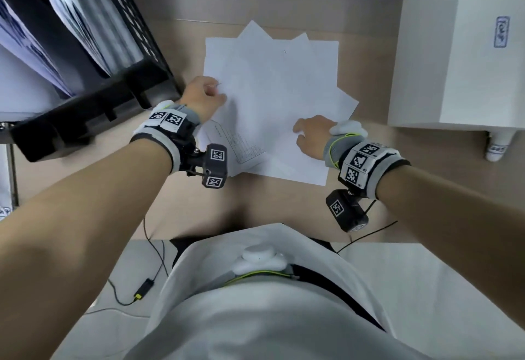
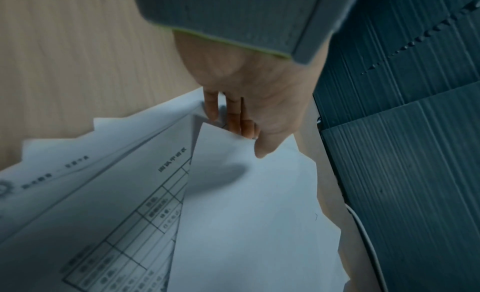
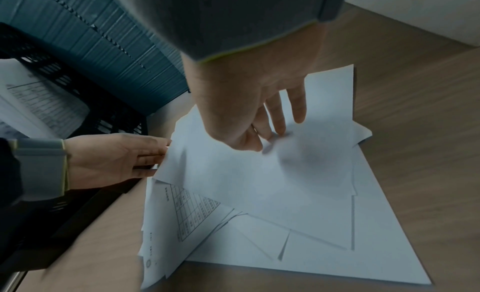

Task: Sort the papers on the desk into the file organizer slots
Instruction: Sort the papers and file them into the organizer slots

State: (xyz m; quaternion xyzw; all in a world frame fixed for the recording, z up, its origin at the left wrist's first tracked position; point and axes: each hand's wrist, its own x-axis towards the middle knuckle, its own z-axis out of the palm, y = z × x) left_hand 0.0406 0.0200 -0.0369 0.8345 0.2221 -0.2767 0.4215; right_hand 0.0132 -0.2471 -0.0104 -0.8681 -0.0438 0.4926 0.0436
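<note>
Item: papers (image 1: 272, 103), a loose fan of white sheets, lying mid-desk toward the far edge; corners are sticking out at several angles. Most are showing blank faces; one printed table sheet (image 1: 241, 146) is peeking out at the near-left of the pile.

Item: file organizer (image 1: 93, 98), black mesh, standing at the desk's (image 1: 181, 203) left edge, just beside the pile, its slots already carrying sheets.

Item: left hand (image 1: 203, 96), working at the left edge of the pile; fingers are slipping under the lifted top sheet (image 2: 246, 204) with the thumb pressing above, pinching that sheet.

Item: right hand (image 1: 311, 135), hovering over the near-right part of the pile, thumb and two fingers drawing together on the paper surface, other fingers relaxed; whether it is actually gripping a sheet cannot be told.

Handling, as judged: sheets are light, limp and slick on each other, so they are likely sliding and sagging when raised. Best hold is at a free edge or corner, pinched, with the other hand steadying the rest.

Also present: white box (image 1: 454, 61) at the right edge.
</note>
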